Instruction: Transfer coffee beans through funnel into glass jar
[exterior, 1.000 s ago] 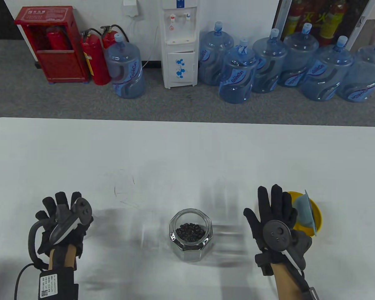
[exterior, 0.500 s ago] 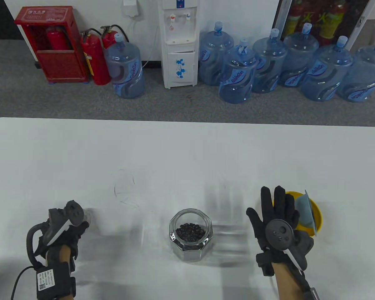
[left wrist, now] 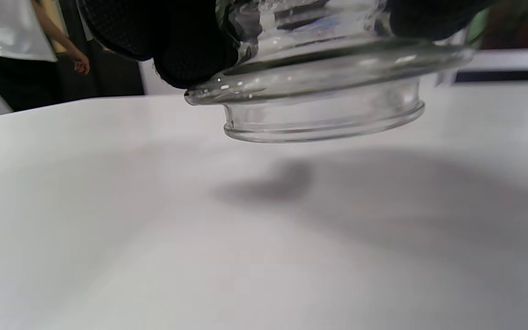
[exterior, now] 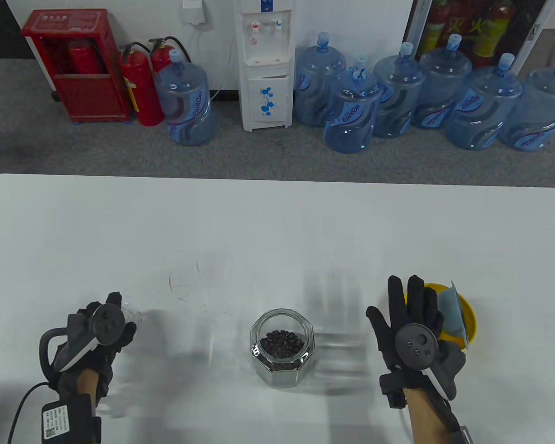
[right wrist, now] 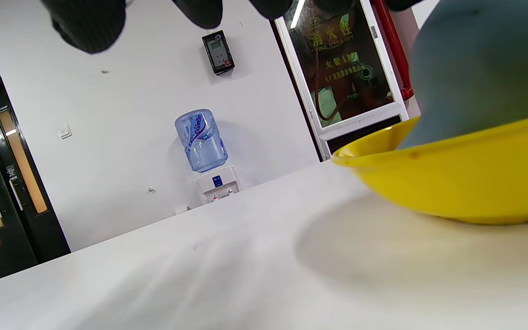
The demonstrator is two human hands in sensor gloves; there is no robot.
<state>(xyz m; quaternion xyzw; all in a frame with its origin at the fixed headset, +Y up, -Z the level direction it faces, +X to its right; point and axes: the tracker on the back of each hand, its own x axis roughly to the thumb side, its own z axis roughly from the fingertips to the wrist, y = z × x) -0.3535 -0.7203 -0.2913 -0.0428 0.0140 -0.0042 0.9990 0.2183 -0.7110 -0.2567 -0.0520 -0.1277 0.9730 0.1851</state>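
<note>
The glass jar point(exterior: 282, 348) with coffee beans point(exterior: 281, 343) stood open on the table point(exterior: 277, 222). Left of it, the left hand point(exterior: 97, 330) gripped a glass lid point(left wrist: 323, 87), lifted. Right of it, the right hand point(exterior: 414, 333) lay spread, empty, beside the yellow bowl point(exterior: 467, 319) holding a blue funnel point(exterior: 451, 312).

My left grip point(exterior: 99, 330) hides most of the glass lid point(left wrist: 319, 87); its top is cut off in the wrist view.

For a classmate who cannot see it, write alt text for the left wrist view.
Black-gloved fingers of the left hand grip a clear glass lid from above, holding it just off the white table, its shadow beneath. A person in a white shirt stands far left.
</note>
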